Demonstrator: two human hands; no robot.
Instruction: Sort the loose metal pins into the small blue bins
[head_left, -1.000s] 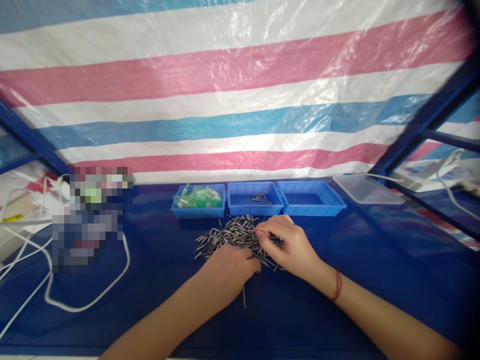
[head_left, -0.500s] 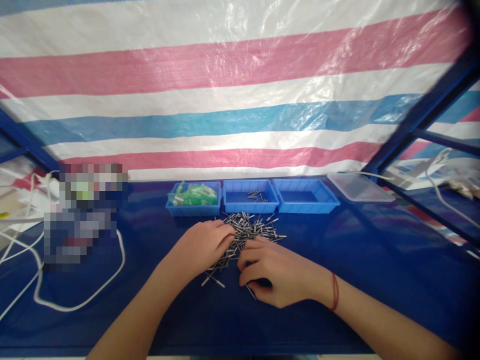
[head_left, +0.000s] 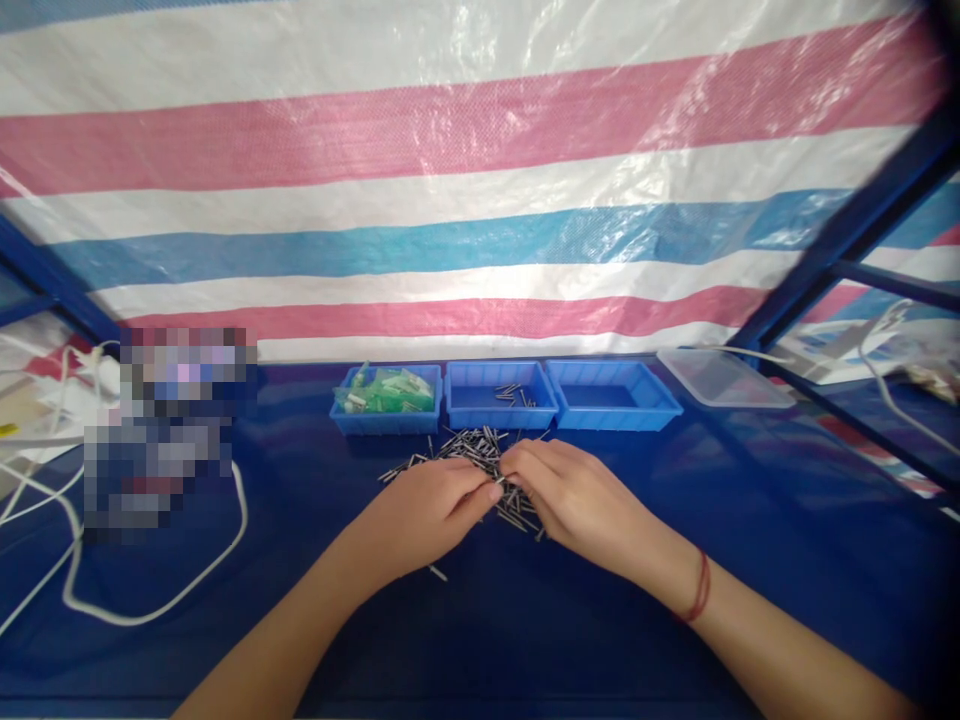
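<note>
A loose pile of thin metal rivets [head_left: 476, 442] lies on the blue table, in front of the blue bins. My left hand [head_left: 431, 510] rests at the pile's left side, thumb and fingers pressed together; what they hold, if anything, is too small to name. My right hand [head_left: 574, 500], with a red cord at the wrist, closes its fingers over the pile's right side, nearly touching the left fingertips. Its fingertips are partly hidden. One single rivet [head_left: 438, 573] lies apart, below my left hand.
Behind the pile stand a left bin [head_left: 386, 424] with green bags, a middle bin [head_left: 501, 412] with several rivets, and a right bin [head_left: 619, 415]. A clear lid [head_left: 724, 378] lies right; a white cable [head_left: 150, 612] loops left.
My right hand has moved up and left onto the pile, and its fingers have closed. My left hand has shifted slightly down. Rivets now spread farther left and at the lower right.
</note>
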